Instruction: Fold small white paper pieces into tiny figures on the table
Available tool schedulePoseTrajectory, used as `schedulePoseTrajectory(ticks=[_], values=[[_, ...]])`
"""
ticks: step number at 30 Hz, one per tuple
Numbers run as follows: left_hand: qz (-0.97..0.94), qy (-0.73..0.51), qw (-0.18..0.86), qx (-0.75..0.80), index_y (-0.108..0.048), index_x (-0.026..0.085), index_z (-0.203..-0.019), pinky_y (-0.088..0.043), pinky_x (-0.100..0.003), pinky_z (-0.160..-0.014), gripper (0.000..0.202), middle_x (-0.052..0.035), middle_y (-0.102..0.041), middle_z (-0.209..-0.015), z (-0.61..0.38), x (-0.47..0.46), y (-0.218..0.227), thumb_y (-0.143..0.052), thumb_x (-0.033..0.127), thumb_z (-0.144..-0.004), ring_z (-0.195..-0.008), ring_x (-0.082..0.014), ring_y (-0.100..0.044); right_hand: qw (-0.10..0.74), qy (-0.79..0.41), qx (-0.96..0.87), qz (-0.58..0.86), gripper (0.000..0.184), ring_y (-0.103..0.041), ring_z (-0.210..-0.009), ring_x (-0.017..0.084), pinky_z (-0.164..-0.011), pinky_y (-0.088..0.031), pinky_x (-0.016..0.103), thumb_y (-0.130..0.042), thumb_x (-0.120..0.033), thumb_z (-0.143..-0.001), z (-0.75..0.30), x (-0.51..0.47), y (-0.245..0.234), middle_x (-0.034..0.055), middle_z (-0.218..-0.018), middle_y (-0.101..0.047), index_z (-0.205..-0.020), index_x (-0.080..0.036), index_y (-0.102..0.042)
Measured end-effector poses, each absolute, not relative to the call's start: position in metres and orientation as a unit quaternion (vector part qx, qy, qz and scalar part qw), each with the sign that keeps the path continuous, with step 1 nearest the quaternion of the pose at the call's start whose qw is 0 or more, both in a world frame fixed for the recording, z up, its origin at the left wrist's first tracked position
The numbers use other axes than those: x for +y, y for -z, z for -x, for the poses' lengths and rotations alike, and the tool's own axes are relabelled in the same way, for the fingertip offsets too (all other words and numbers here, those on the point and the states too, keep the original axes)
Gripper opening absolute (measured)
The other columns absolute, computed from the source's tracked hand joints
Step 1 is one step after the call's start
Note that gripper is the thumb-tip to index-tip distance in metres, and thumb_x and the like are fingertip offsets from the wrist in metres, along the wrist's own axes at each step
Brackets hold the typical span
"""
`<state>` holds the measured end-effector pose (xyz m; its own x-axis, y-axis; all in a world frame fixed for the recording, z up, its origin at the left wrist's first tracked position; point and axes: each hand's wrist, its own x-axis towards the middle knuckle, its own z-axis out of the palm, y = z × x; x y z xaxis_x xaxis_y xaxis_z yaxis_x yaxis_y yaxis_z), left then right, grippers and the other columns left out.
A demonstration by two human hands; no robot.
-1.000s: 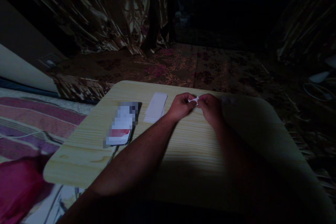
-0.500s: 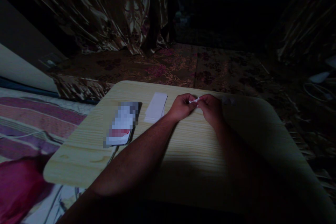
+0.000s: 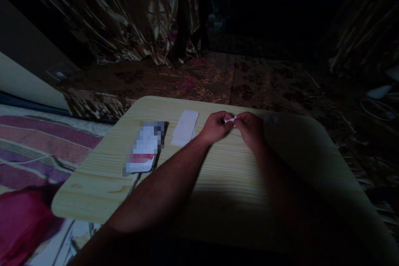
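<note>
My left hand [image 3: 218, 126] and my right hand [image 3: 250, 128] meet above the far part of the wooden table [image 3: 230, 174]. Between their fingertips they pinch a small piece of white paper [image 3: 230, 120]; most of it is hidden by the fingers, so its exact shape does not show. To the left of my left hand lies a stack of white paper strips [image 3: 186, 125]. Beyond my right hand, in dim light, are a few small pale pieces [image 3: 271, 119], too dark to make out clearly.
A phone [image 3: 145, 147] with a blurred lit screen lies at the table's left, a cable running from it. A striped bed cover [image 3: 40, 141] and a pink-red cloth or bag [image 3: 25, 224] are further left. Patterned curtains [image 3: 149, 12] hang behind.
</note>
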<state>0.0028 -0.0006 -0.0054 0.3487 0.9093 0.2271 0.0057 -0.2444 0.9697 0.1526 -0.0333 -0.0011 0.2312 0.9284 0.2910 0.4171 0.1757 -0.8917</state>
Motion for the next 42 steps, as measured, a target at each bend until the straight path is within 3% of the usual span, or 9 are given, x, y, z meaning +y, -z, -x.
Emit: schedulePoseTrajectory(ticks=[42], values=[[-0.636, -0.455, 0.486, 0.389, -0.063, 0.015, -0.074, -0.040, -0.023, -0.060, 0.017, -0.0006, -0.062, -0.069, -0.0043, -0.0019, 0.0026, -0.069, 0.031, -0.074, -0.062, -0.0105, -0.050, 0.504, -0.258, -0.576, 0.590, 0.015, -0.059, -0.062, 0.016, -0.059, -0.044, 0.028, -0.061, -0.033, -0.075, -0.1555, -0.0319, 0.0033, -0.0001, -0.066, -0.066, -0.078, -0.019, -0.066]])
